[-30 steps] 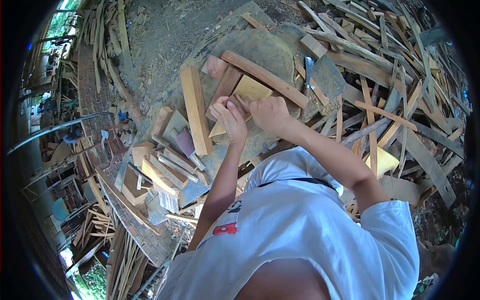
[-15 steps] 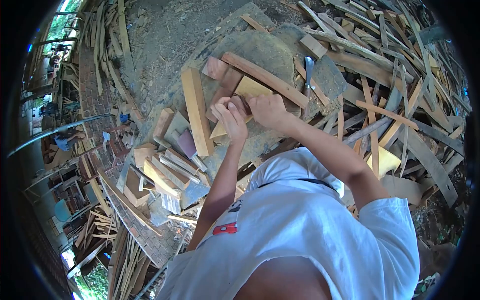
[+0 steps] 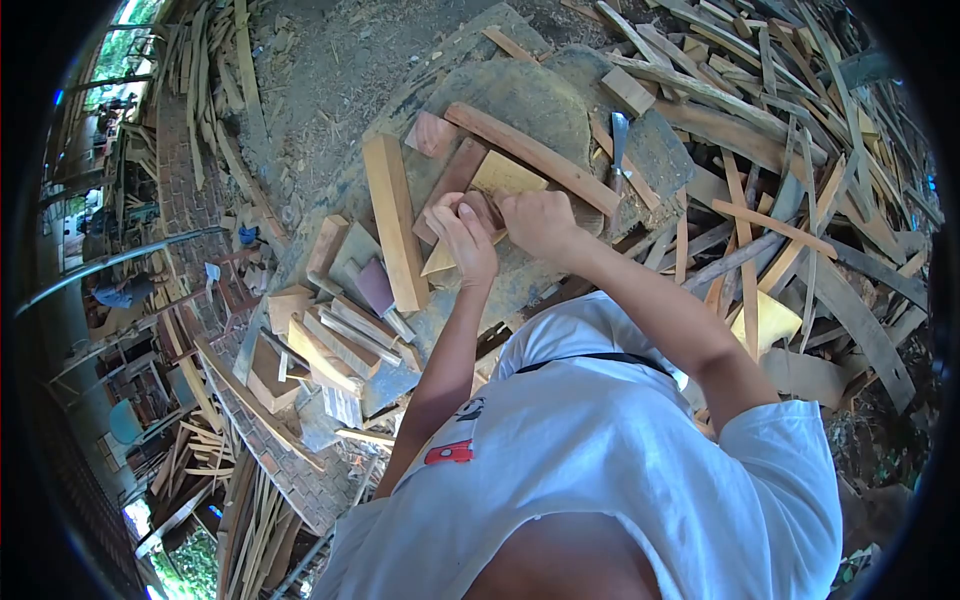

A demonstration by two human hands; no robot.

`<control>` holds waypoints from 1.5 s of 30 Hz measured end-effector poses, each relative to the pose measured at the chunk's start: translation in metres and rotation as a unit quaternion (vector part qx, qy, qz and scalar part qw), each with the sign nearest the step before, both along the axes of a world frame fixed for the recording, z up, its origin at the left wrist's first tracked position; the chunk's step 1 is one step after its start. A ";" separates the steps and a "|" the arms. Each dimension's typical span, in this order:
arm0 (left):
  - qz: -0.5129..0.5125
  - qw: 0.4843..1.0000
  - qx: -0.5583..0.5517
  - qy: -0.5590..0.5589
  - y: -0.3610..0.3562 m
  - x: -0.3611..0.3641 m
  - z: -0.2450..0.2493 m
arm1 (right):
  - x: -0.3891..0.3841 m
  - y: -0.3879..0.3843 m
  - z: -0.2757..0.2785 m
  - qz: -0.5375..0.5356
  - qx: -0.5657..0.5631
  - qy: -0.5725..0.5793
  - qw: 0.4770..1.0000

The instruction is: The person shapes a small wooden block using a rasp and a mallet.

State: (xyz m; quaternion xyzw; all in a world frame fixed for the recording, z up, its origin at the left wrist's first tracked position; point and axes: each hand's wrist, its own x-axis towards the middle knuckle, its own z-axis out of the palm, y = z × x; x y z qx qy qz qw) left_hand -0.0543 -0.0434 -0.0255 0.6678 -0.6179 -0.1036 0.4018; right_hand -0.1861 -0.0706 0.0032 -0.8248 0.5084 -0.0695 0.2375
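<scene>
1. Grip: the left hand (image 3: 462, 235) and the right hand (image 3: 540, 222) are both closed over a small reddish-brown wooden block (image 3: 482, 207), with fingers curled around it from either side.
2. The block sits on a pale yellow flat wooden board (image 3: 508, 172). The board lies on the round grey stump worktop (image 3: 520, 95), between a long pale timber bar (image 3: 393, 220) and a long reddish wooden slat (image 3: 530, 152).
3. The work looks like pressing or rubbing the block against the board. Done well, that means the block held flat, even weight from both hands, and short strokes that stay on the board's face.
4. The board appears unclamped, so downward pressure matters — a sideways shove could slide it into the slat.
5. A steel-bladed tool (image 3: 617, 140) lies beyond the slat, apart from the knuckles — best left there.
</scene>
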 end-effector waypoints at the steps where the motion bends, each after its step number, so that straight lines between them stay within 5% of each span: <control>1: -0.003 1.000 0.004 -0.003 0.001 0.001 0.000 | 0.005 -0.007 -0.003 -0.015 0.014 0.005 1.000; 7: -0.005 0.999 0.025 0.044 0.001 0.000 0.004 | 0.002 -0.012 -0.009 -0.020 0.063 -0.029 0.997; 10: 0.023 0.995 0.032 -0.093 0.005 -0.011 0.026 | -0.010 -0.010 -0.009 -0.057 0.128 -0.097 0.985; 14: 0.025 0.986 0.129 0.099 0.016 -0.006 0.031 | -0.018 -0.008 -0.027 -0.129 0.148 -0.197 0.961; 17: -0.046 0.959 0.121 0.251 0.025 -0.004 0.048 | -0.027 -0.012 -0.020 -0.141 0.243 -0.318 0.905; 19: -0.074 0.938 0.116 0.318 0.030 -0.005 0.064 | -0.031 -0.015 0.011 -0.189 0.433 -0.462 0.751; 20: -0.082 0.934 0.114 0.328 0.032 -0.005 0.068 | -0.033 -0.011 0.032 -0.180 0.438 -0.481 0.738; 24: -0.077 0.907 0.149 0.386 0.034 -0.003 0.094 | -0.042 -0.005 0.050 -0.097 0.419 -0.467 0.772; 26: -0.084 0.911 0.136 0.379 0.036 -0.004 0.102 | -0.043 -0.003 0.049 -0.089 0.465 -0.508 0.720; 33: -0.113 0.904 0.128 0.392 0.043 0.004 0.107 | -0.055 -0.003 0.054 -0.015 0.499 -0.501 0.707; 43: -0.142 0.901 0.222 0.345 0.043 0.008 0.122 | -0.044 0.000 0.061 -0.030 0.438 -0.459 0.772; 45: -0.127 0.844 0.266 0.448 0.044 0.008 0.115 | -0.043 -0.001 0.062 -0.035 0.423 -0.453 0.784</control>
